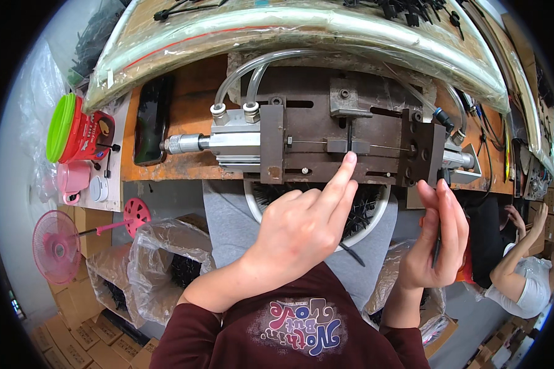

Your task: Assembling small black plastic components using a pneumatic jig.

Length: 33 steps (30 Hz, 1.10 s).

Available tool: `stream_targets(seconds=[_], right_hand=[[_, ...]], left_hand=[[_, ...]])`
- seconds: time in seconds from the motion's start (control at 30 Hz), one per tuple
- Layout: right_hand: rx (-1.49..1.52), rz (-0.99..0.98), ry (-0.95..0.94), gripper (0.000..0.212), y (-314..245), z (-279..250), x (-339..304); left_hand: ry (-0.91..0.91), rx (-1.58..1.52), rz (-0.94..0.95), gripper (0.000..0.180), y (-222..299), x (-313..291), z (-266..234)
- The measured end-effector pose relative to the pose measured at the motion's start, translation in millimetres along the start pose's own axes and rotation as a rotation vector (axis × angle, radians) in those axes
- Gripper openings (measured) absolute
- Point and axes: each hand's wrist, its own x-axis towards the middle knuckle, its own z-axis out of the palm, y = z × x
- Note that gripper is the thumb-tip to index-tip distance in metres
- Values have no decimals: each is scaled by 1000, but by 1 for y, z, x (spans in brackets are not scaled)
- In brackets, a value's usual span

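My left hand [301, 221] reaches over the front edge of a dark metal fixture [317, 166]. Its index finger is stretched out, the tip at the lower end of a thin black plastic piece [350, 130]. That piece lies across a small grey block [335, 146] in the middle of the fixture, below a bolted metal bracket [345, 95]. Thin rods run to the block from both sides. Raised at the fixture's right front corner, my right hand [437, 240] is closed around a slim black plastic piece [437, 251], mostly hidden by the fingers.
Pneumatic cylinders [237, 144] with clear hoses flank the fixture. A phone [151, 120] and red tub [92, 132] are at left. A white-rimmed bucket [380, 212] of black parts sits at my lap. A plastic-wrapped shelf [301, 37] spans the back. Another person [523, 280] sits at right.
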Motion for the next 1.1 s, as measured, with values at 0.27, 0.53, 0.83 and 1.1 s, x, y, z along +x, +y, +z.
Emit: stream_targets(seconds=[0.27,0.53,0.83,1.1], right_hand=[[641,609,-8,17,-11,-17,-7],[914,988,-121,9,-9,-9,0],[1015,974,-173,3,-9,6,-5],[667,792,-164,18,-12,4,-9]], left_hand=[[40,-99,-51,21,-1,6,3],[26,-174,-57,28,-8,5,2],[60,-557,100,34,7,-10,-15],[105,-113,-25,25,-2,-4,6]])
